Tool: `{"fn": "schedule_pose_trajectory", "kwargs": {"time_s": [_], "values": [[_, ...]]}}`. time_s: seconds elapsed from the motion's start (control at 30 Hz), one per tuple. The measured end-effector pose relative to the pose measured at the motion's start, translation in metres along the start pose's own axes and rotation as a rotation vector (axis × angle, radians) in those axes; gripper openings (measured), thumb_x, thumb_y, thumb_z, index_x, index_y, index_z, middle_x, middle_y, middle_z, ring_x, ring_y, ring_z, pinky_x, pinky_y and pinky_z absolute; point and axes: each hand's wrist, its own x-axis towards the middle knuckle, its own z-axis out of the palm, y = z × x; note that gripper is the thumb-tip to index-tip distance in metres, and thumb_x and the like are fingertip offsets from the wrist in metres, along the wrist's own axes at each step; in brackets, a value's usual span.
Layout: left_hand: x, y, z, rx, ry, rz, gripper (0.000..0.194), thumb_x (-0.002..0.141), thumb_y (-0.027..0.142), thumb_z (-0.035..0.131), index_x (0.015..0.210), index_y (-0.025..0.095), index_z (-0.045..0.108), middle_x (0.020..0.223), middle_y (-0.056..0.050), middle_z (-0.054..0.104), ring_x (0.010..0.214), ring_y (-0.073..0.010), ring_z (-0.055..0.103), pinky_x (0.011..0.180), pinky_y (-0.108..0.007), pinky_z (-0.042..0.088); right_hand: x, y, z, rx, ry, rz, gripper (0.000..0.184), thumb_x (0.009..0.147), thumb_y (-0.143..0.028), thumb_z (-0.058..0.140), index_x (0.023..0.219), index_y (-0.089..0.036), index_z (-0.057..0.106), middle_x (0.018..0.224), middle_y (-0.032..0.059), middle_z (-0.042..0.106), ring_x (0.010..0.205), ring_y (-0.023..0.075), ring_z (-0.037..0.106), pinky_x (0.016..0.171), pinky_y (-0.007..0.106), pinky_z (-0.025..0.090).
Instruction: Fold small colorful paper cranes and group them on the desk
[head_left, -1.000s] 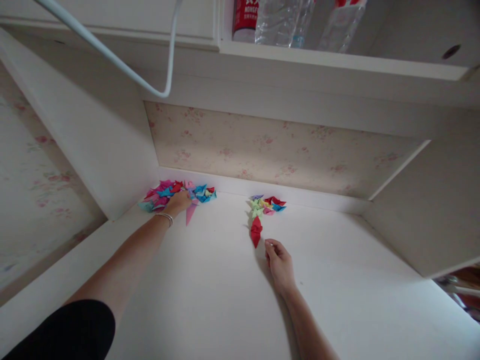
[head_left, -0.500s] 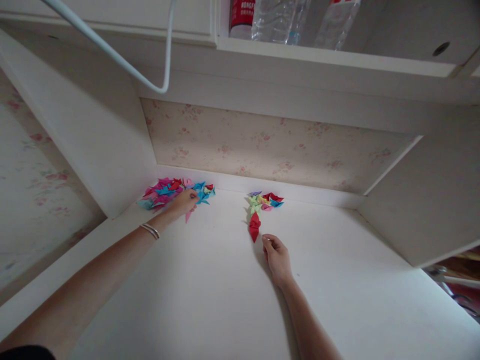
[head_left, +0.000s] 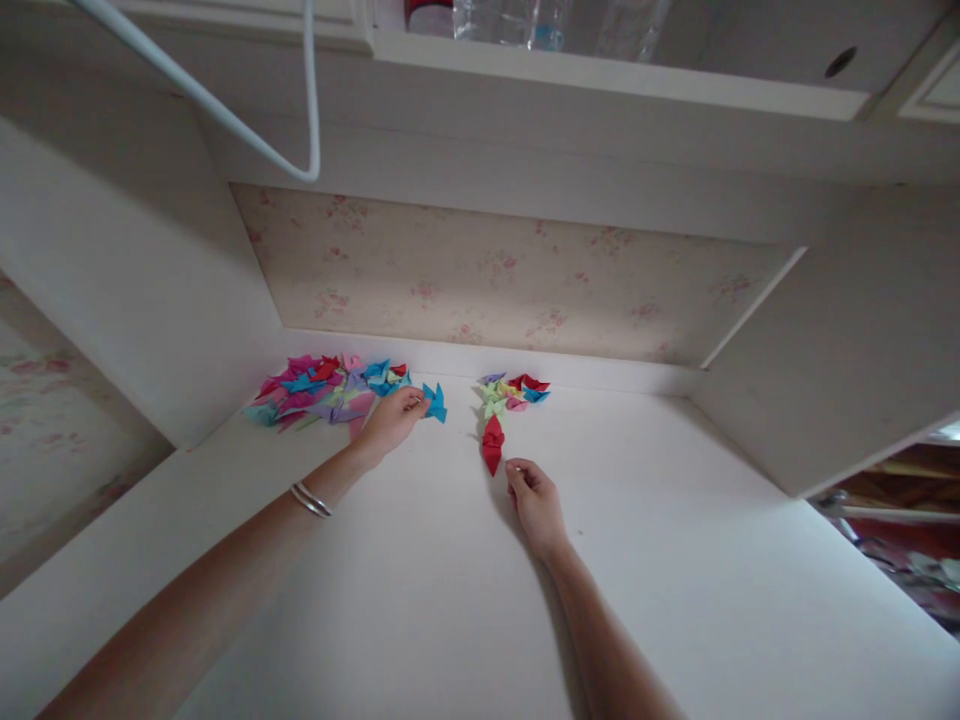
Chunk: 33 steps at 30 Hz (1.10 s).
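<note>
A blue origami paper crane (head_left: 434, 402) is pinched between the thumb and fingers of my left hand (head_left: 397, 415), just right of a pile of folded paper cranes (head_left: 311, 388) in pink, purple, blue and red. A red paper crane (head_left: 492, 444) lies on the white tabletop (head_left: 420, 590), at the near end of a smaller group of green, yellow, pink, red and blue cranes (head_left: 499, 395). Close to its lower right is my right hand (head_left: 536, 502), fingers curled and thumb against the index finger, with nothing visible in them.
A white back ledge (head_left: 585, 388) and floral wall panel (head_left: 450, 285) stand behind the cranes. Overhead, a white shelf (head_left: 615, 80) holds clear plastic bottles (head_left: 495, 20). A white bent tube (head_left: 225, 115) hangs at upper left. Side panels close both ends.
My left hand has moved right, away from the pile, and now carries a blue paper crane. The right hand stays by the red crane. The camera view has shifted slightly.
</note>
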Motion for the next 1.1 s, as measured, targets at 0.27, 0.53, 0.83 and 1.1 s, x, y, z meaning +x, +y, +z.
{"fn": "schedule_pose_trajectory", "kwargs": {"time_s": [0.27, 0.53, 0.83, 1.1], "values": [[0.02, 0.021, 0.049, 0.087, -0.189, 0.082, 0.028, 0.08, 0.042, 0.057, 0.084, 0.016, 0.064, 0.084, -0.006, 0.072, 0.079, -0.0188, 0.065, 0.073, -0.028, 0.048, 0.001, 0.001, -0.001, -0.03, -0.033, -0.007, 0.03, 0.082, -0.049, 0.055, 0.09, -0.022, 0.067, 0.057, -0.0044, 0.048, 0.051, 0.0127, 0.04, 0.048, 0.024, 0.029], [0.054, 0.026, 0.102, 0.506, -0.282, 0.312, 0.028, 0.08, 0.039, 0.059, 0.092, 0.02, 0.076, 0.09, -0.004, 0.07, 0.085, -0.0188, 0.063, 0.077, -0.025, 0.045, 0.002, -0.002, -0.001, -0.051, -0.049, -0.031, 0.028, 0.084, -0.044, 0.052, 0.088, -0.021, 0.066, 0.059, -0.0039, 0.049, 0.053, 0.0121, 0.041, 0.05, 0.023, 0.031], [0.081, 0.006, 0.146, 0.641, -0.398, 0.337, 0.021, 0.077, 0.038, 0.063, 0.084, 0.025, 0.078, 0.083, -0.001, 0.071, 0.082, -0.0173, 0.062, 0.077, -0.027, 0.046, 0.002, -0.003, 0.0, -0.051, -0.061, -0.025, 0.024, 0.084, -0.038, 0.05, 0.088, -0.02, 0.066, 0.058, -0.0048, 0.048, 0.052, 0.0119, 0.041, 0.052, 0.023, 0.032], [0.085, -0.001, 0.16, 0.687, -0.426, 0.43, 0.02, 0.079, 0.032, 0.059, 0.08, 0.023, 0.077, 0.086, -0.005, 0.072, 0.096, -0.0227, 0.059, 0.088, -0.034, 0.042, 0.003, -0.004, 0.0, -0.084, -0.071, -0.053, 0.023, 0.084, -0.037, 0.049, 0.085, -0.02, 0.065, 0.059, -0.0041, 0.05, 0.056, 0.0129, 0.046, 0.053, 0.023, 0.033]]}}
